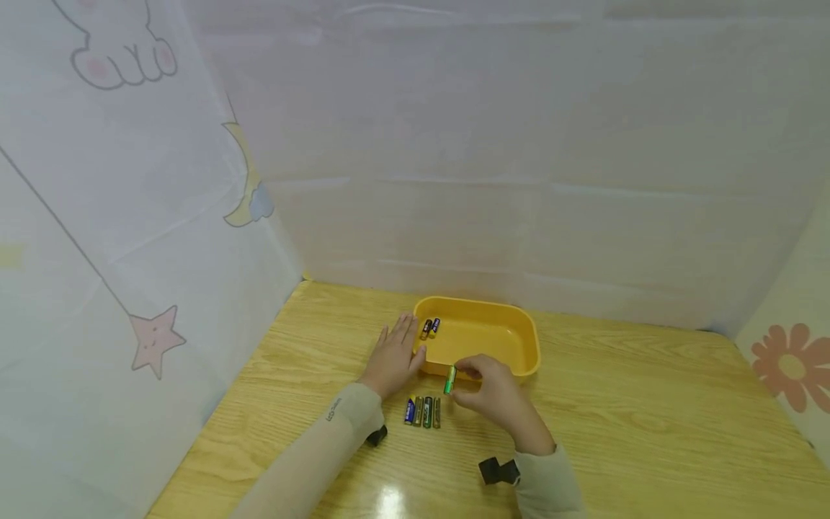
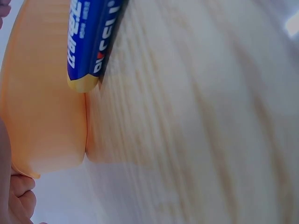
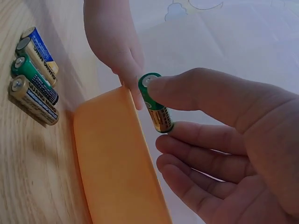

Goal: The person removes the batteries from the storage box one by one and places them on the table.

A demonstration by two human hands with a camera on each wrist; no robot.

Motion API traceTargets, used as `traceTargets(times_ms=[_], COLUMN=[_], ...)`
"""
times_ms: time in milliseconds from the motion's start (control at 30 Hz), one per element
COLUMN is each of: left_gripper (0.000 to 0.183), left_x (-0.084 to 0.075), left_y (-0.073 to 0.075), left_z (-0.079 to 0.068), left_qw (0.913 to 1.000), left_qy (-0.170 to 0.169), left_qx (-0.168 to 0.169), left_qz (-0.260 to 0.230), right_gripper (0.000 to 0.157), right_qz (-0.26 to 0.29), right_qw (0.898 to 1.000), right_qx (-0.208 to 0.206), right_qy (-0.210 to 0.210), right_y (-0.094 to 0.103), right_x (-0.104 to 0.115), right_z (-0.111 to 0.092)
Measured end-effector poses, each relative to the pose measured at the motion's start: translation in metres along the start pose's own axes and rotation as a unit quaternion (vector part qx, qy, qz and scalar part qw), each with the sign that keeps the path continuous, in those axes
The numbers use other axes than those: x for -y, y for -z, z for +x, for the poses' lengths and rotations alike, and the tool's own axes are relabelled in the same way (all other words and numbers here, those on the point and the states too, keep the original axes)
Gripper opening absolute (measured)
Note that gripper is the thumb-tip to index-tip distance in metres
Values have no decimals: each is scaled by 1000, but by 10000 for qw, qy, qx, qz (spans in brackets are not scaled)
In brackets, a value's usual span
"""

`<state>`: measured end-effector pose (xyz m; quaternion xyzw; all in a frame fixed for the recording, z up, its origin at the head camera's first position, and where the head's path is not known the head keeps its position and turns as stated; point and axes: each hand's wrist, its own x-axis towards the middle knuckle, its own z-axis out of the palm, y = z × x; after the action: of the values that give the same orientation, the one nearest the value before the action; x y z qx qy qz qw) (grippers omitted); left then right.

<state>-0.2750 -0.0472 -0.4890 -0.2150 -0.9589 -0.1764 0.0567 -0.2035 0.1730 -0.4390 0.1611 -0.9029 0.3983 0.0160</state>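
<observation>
My right hand (image 1: 489, 393) pinches a green-and-gold battery (image 1: 450, 380) by its two ends, thumb on one end and a fingertip on the other. In the right wrist view this battery (image 3: 156, 103) is held up beside the wall of a yellow plastic tray (image 3: 112, 154). With fingers straight, my left hand (image 1: 393, 358) rests along the left rim of the tray (image 1: 530, 339). Inside the tray at its left end lie a dark battery (image 1: 425, 329) and a blue-and-yellow battery (image 1: 435, 328).
Several batteries lie side by side on the wooden table (image 1: 622, 418) in front of the tray: a blue one (image 1: 410, 411), a green one (image 1: 427, 412) and gold ones (image 1: 437, 413). White printed sheets (image 1: 486, 144) hang behind and at both sides.
</observation>
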Motion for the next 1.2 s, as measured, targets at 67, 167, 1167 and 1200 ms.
traceTargets(times_ms=[67, 167, 1167, 1200], left_gripper=[64, 64, 65, 65], left_x=[-1, -2, 0, 0], left_y=[1, 2, -2, -2], left_z=[0, -1, 0, 0], left_qw=[10000, 10000, 10000, 10000], left_qy=[-12, -21, 18, 21], left_qx=[-32, -31, -22, -23], left_qz=[-12, -28, 40, 27], right_gripper=[40, 40, 43, 42], right_qz=[-16, -140, -342, -333], right_qw=[10000, 9997, 9929, 9927], right_qx=[45, 175, 1142, 1161], right_qy=[-33, -121, -13, -8], right_y=[-1, -3, -21, -22], right_x=[-1, -2, -17, -18], right_z=[-1, -3, -5, -5])
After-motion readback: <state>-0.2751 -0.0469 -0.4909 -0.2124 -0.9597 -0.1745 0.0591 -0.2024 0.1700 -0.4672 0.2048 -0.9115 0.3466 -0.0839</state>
